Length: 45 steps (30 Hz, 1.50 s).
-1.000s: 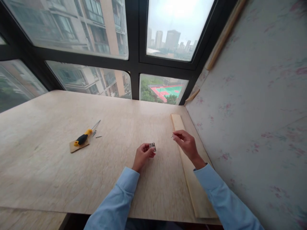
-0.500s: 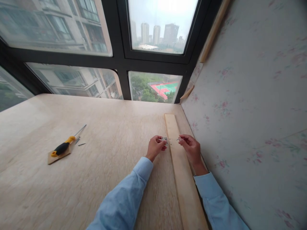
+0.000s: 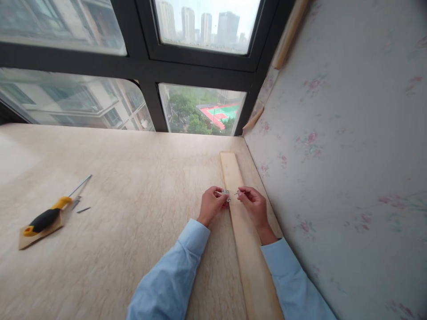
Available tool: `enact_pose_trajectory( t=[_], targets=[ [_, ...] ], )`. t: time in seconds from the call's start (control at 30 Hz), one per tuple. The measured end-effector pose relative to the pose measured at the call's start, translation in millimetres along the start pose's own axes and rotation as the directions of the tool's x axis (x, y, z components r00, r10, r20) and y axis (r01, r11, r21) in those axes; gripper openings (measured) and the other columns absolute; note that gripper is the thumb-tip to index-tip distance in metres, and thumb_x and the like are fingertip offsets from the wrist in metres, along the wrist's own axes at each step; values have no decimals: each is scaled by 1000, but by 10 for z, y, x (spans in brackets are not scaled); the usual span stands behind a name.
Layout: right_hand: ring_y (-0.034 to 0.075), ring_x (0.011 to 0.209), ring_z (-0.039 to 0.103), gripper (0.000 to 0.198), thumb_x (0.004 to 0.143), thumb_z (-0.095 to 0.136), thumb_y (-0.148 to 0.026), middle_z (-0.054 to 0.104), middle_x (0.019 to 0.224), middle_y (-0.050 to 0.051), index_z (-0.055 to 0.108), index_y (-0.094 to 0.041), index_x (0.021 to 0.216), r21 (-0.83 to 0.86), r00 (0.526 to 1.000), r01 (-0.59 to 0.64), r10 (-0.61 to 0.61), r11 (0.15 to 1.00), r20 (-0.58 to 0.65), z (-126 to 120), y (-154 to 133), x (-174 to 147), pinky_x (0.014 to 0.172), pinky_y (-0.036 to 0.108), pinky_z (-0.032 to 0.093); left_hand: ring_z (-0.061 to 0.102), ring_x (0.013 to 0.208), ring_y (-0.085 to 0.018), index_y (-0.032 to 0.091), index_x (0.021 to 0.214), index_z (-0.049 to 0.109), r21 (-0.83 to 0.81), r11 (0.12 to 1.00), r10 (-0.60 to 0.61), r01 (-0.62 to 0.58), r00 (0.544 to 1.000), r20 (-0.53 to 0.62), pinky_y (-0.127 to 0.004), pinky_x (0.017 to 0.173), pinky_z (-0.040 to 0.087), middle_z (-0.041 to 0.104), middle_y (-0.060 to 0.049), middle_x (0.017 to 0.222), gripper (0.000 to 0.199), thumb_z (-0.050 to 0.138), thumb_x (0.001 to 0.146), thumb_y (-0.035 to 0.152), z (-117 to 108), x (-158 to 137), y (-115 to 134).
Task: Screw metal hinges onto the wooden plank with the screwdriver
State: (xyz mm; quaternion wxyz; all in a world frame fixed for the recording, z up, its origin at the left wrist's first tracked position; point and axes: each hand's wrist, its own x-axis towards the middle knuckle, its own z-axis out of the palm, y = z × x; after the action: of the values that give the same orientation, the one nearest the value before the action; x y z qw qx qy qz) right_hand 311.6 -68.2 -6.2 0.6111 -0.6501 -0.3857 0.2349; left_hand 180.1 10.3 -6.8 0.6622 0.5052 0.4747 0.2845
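Observation:
A long pale wooden board (image 3: 236,222) lies on the stone-patterned sill, running away from me toward the window. At its left edge, my left hand (image 3: 212,203) pinches a small silvery metal hinge (image 3: 226,194); part of the hinge is hidden by the fingers. Over the board, my right hand (image 3: 254,204) is closed at the fingertips on a thin screw (image 3: 236,193), whose tip points left at the hinge. A small gap separates screw and hinge.
On the left, a screwdriver (image 3: 46,220) with a black and yellow handle rests on a small wooden piece (image 3: 25,242). Several loose screws (image 3: 83,210) lie by its shaft. A flowered wall (image 3: 333,155) rises close on the right, and a dark window frame (image 3: 200,66) stands behind.
The hinge has come against the board's left edge and turned somewhat. My right hand has brought the screw closer to it. The view has shifted, so the screwdriver appears farther left.

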Motion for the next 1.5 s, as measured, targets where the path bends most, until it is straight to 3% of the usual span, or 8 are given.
enact_pose_trajectory(
  t=[0.33, 0.57, 0.87, 1.13, 1.33, 1.5],
  targets=[
    [16, 74, 67, 19, 82, 67, -35, 72, 87, 4, 71, -20, 93, -136, 996, 81, -76, 987, 48, -2, 55, -17, 70, 30, 55, 63, 50, -16, 19, 91, 63, 191, 971, 153, -141, 987, -47, -25, 50, 45, 68, -1, 61, 19, 70, 76, 28, 52, 77, -165],
    [17, 75, 67, 17, 84, 65, -33, 71, 87, 4, 71, -21, 93, -197, 990, 133, -120, 971, 75, -15, 83, -22, 70, 31, 54, 65, 58, -17, 18, 98, 63, 333, 930, 188, -157, 980, -62, -25, 57, 44, 65, 1, 59, 23, 68, 78, 29, 49, 41, -99],
    [17, 73, 67, 17, 83, 67, -33, 72, 87, 5, 71, -20, 93, -143, 992, 100, -88, 985, 86, 22, 42, 145, 69, 31, 55, 67, 64, -18, 19, 100, 64, 438, 888, 186, -139, 980, -66, -25, 59, 42, 68, 0, 63, 24, 66, 79, 29, 51, 13, -68],
    [18, 74, 67, 13, 84, 64, -27, 72, 87, 5, 72, -20, 90, -218, 970, 217, -185, 951, 157, 68, 80, 278, 67, 30, 54, 67, 65, -17, 19, 97, 66, 439, 889, 178, -134, 982, -62, -25, 59, 41, 68, 0, 63, 22, 67, 78, 29, 43, 10, -46],
    [19, 82, 68, 13, 87, 58, -20, 72, 90, 6, 71, -21, 91, -302, 914, 390, -326, 870, 242, 61, 95, 244, 71, 32, 55, 67, 66, -18, 19, 96, 66, 445, 884, 187, -143, 981, -57, -24, 58, 40, 69, 0, 64, 22, 67, 78, 32, 46, 17, -54],
    [19, 83, 68, 16, 89, 56, -18, 72, 89, 6, 71, -22, 92, -319, 883, 458, -382, 830, 274, 63, 93, 245, 74, 32, 55, 67, 66, -18, 19, 95, 66, 448, 883, 181, -141, 982, -48, -24, 58, 39, 69, 0, 64, 22, 68, 77, 32, 46, 8, -50]
  ],
)
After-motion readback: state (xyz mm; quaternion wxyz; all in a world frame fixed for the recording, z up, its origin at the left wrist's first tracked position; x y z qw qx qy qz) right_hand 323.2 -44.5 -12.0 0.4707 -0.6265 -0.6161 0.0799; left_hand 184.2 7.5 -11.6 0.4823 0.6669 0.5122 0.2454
